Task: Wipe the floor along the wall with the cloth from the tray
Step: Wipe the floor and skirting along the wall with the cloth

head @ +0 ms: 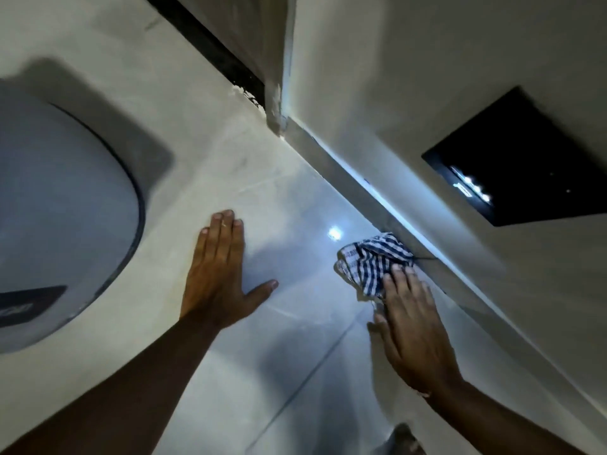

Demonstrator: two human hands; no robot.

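Observation:
A crumpled blue-and-white checked cloth (369, 262) lies on the glossy light floor tiles (289, 339), pressed up against the grey skirting (371, 208) at the foot of the wall (410, 77). My right hand (414, 326) rests flat on the near end of the cloth, fingers pressing it down to the floor. Flat on the tiles to the left, my left hand (220, 270) lies with fingers together and thumb spread, holding nothing.
A large round grey object (59, 208) with a dark rim fills the left side of the floor. A black panel (515, 159) is set in the wall at the right. A dark gap (210, 41) runs under a door or cabinet at the back corner.

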